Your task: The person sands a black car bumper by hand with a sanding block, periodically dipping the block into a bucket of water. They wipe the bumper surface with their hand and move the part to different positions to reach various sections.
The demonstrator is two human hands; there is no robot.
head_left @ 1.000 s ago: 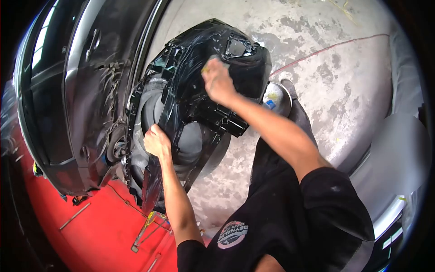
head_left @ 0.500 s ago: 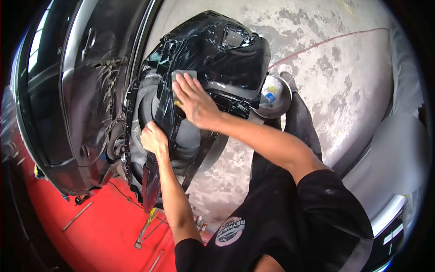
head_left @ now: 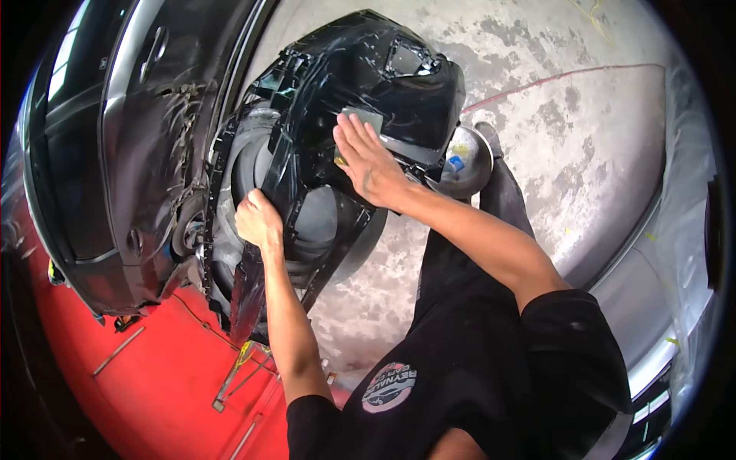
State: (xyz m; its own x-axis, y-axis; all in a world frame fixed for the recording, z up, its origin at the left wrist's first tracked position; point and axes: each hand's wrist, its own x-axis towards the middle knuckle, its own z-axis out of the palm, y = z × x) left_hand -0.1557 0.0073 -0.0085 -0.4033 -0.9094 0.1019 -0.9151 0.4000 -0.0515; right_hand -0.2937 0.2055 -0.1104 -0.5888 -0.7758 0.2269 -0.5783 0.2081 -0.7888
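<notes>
A glossy black car bumper cover [head_left: 418, 100] lies in front of me, with scuffs and glints across its surface. My right hand [head_left: 370, 162] lies with outstretched fingers on a grey-green sanding pad [head_left: 366, 117], holding it flat against the bumper. A yellow bit shows at the pad's lower edge; the rest of it is under the palm. Farther left, my left hand [head_left: 259, 220] is closed round the inner edge of the bumper, fingers curled. Under the bumper, grey round shapes like a tire or stand [head_left: 316, 218] show through the openings.
A damaged dark car [head_left: 84, 169] stands close on the left. Right of the bumper is a bowl [head_left: 474, 172] with a blue item [head_left: 457, 163] inside. Metal bars [head_left: 234, 376] lie on red flooring [head_left: 153, 391]. Plastic-covered silver bodywork [head_left: 652, 307] is at far right.
My right hand and the sanding pad have slid to the right across the bumper. My left hand keeps its hold on the edge, a little higher in view.
</notes>
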